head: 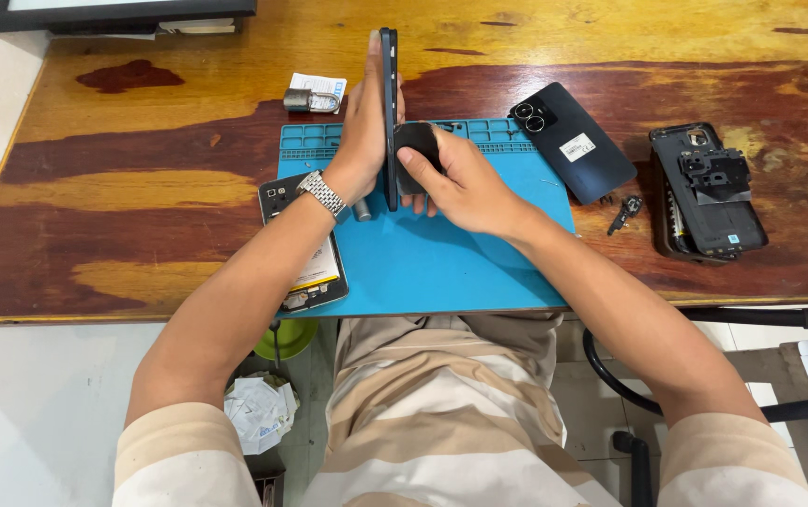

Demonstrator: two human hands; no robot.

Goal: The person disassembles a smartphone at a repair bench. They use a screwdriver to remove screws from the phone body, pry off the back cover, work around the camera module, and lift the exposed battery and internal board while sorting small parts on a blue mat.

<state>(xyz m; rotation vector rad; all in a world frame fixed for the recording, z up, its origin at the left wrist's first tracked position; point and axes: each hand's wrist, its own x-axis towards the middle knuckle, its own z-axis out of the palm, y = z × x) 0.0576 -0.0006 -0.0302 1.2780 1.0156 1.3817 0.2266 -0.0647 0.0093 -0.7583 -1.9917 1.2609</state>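
While the left hand (pixel 364 131) holds a dark phone (pixel 389 103) upright on its edge above the blue work mat (pixel 441 263), fingers closed around its back, the right hand (pixel 465 183) presses a small black pad or disc (pixel 418 145) against the phone's face with thumb and fingertips closed on it. Whether the pad is a suction cup or a cloth cannot be told. A metal wristwatch (pixel 321 193) sits on the left wrist. Judged from the layout, disassembly work is well under way: an opened phone showing its battery (pixel 315 268) lies partly under the left forearm at the mat's left edge, a black back cover with twin camera rings (pixel 573 141) rests at the mat's upper right corner, and a stripped phone frame with loose parts stacked on it (pixel 709 188) lies further right on the wooden table (pixel 141 141). A small loose component (pixel 625 211) lies between these last two. The held phone appears closed, its seam not visibly parted, so its opening seems yet to be completed.
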